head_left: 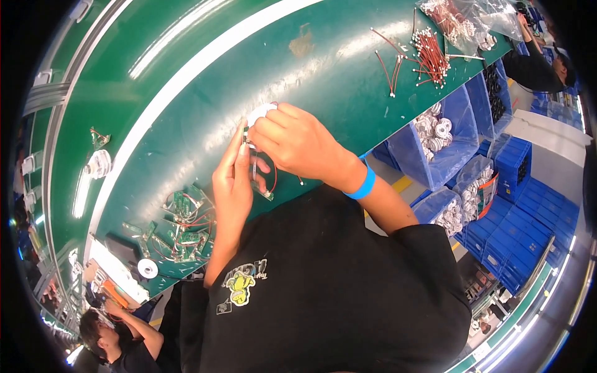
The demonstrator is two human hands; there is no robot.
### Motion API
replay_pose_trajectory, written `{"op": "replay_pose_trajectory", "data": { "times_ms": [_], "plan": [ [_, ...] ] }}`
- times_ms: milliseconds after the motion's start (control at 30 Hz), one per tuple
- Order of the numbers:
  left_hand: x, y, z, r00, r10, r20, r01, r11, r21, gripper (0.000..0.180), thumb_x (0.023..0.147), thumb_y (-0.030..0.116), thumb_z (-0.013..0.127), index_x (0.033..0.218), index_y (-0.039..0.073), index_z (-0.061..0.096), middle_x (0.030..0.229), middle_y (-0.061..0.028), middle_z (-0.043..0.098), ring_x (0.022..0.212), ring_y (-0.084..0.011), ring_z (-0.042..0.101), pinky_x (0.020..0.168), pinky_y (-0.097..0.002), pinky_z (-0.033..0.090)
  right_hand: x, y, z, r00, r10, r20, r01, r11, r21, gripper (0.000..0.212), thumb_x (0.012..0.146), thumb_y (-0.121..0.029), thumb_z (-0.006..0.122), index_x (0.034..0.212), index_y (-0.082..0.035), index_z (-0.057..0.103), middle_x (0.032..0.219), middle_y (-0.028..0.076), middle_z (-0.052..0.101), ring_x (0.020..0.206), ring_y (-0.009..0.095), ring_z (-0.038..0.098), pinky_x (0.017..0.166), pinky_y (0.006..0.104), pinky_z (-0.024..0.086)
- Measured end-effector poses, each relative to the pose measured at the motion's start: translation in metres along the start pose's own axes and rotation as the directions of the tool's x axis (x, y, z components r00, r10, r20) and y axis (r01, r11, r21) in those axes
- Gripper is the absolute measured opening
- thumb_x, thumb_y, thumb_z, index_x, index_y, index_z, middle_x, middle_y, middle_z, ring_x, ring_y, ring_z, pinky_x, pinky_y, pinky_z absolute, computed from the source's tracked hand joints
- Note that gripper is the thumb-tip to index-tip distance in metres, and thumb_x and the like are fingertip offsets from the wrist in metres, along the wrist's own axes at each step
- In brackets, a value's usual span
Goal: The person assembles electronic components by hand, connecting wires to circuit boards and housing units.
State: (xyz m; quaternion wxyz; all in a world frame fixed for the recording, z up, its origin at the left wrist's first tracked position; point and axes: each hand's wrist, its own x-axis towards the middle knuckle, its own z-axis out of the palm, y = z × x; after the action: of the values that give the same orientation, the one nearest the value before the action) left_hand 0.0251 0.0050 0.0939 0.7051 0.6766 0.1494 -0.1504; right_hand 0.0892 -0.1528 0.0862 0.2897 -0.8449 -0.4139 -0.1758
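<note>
Workpiece (260,113), white, lies between the left hand (232,177) and right hand (293,142).

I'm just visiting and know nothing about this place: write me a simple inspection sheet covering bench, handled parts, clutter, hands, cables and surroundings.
Surface: green bench, with a brownish patch.
Handled parts: white part at the fingertips, partly hidden.
Clutter: loose pile of green circuit boards at left; white round piece beside it.
Hands: right hand grips the white part; left hand meets it, grip partly hidden.
Cables: bundle of red wires with white ends at far right; more wires among the boards.
Surroundings: blue bin holding white parts at right; another person at lower left.
</note>
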Motion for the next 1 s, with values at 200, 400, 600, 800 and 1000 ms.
{"op": "replay_pose_trajectory", "data": {
  "times_ms": [200, 400, 600, 800, 1000],
  "plan": [
    [0.002, -0.002, -0.007, 0.999, -0.037, 0.032, 0.041, 0.991, -0.128, 0.045, 0.105, 0.021, 0.043, 0.148, 0.004, 0.039, 0.104, -0.0097, 0.058, 0.074, -0.0134, 0.062, 0.045, -0.0224, 0.048, -0.002, -0.001, 0.018, 0.993, 0.094, -0.075, -0.085, 0.989, 0.119, 0.014, 0.07, -0.005, 0.065, 0.084, -0.004, 0.063, 0.074, 0.005, 0.052, 0.068, 0.024, 0.054, 0.067, 0.0359, 0.048],
    [0.006, 0.007, -0.007, 0.999, -0.004, -0.054, -0.004, 0.987, -0.158, 0.046, 0.106, 0.021, 0.04, 0.148, 0.005, 0.037, 0.104, -0.0085, 0.06, 0.075, -0.0134, 0.062, 0.046, -0.0227, 0.049, 0.001, -0.01, 0.023, 0.917, 0.375, -0.138, -0.302, 0.877, 0.375, 0.016, 0.072, -0.001, 0.072, 0.087, -0.002, 0.066, 0.083, 0.007, 0.065, 0.072, 0.024, 0.064, 0.06, 0.0314, 0.054],
    [0.005, -0.001, -0.016, 1.0, 0.001, 0.008, 0.0, 0.985, -0.175, 0.047, 0.105, 0.021, 0.043, 0.148, 0.003, 0.038, 0.103, -0.0109, 0.062, 0.076, -0.0152, 0.064, 0.046, -0.024, 0.05, 0.005, -0.009, 0.026, 0.948, 0.28, -0.15, -0.226, 0.926, 0.302, 0.014, 0.073, 0.0, 0.073, 0.085, -0.002, 0.066, 0.082, 0.009, 0.065, 0.071, 0.025, 0.063, 0.061, 0.0324, 0.052],
    [0.002, 0.0, -0.014, 0.999, 0.034, -0.024, -0.036, 0.996, -0.087, 0.045, 0.106, 0.021, 0.042, 0.147, 0.004, 0.04, 0.102, -0.0108, 0.062, 0.074, -0.0152, 0.066, 0.045, -0.0234, 0.048, 0.004, -0.011, 0.025, 0.955, 0.238, -0.179, -0.172, 0.932, 0.32, 0.013, 0.073, 0.0, 0.072, 0.083, -0.002, 0.065, 0.08, 0.009, 0.064, 0.073, 0.027, 0.063, 0.066, 0.036, 0.052],
    [0.007, -0.003, -0.016, 0.999, -0.038, 0.032, 0.041, 0.996, -0.085, 0.047, 0.105, 0.025, 0.043, 0.145, 0.001, 0.041, 0.102, -0.011, 0.064, 0.075, -0.0155, 0.067, 0.043, -0.0217, 0.046, 0.001, -0.008, 0.021, 0.97, 0.241, -0.036, -0.226, 0.945, 0.237, 0.017, 0.073, -0.003, 0.074, 0.089, -0.004, 0.068, 0.083, 0.01, 0.063, 0.075, 0.029, 0.062, 0.068, 0.0355, 0.052]
  ]
}}
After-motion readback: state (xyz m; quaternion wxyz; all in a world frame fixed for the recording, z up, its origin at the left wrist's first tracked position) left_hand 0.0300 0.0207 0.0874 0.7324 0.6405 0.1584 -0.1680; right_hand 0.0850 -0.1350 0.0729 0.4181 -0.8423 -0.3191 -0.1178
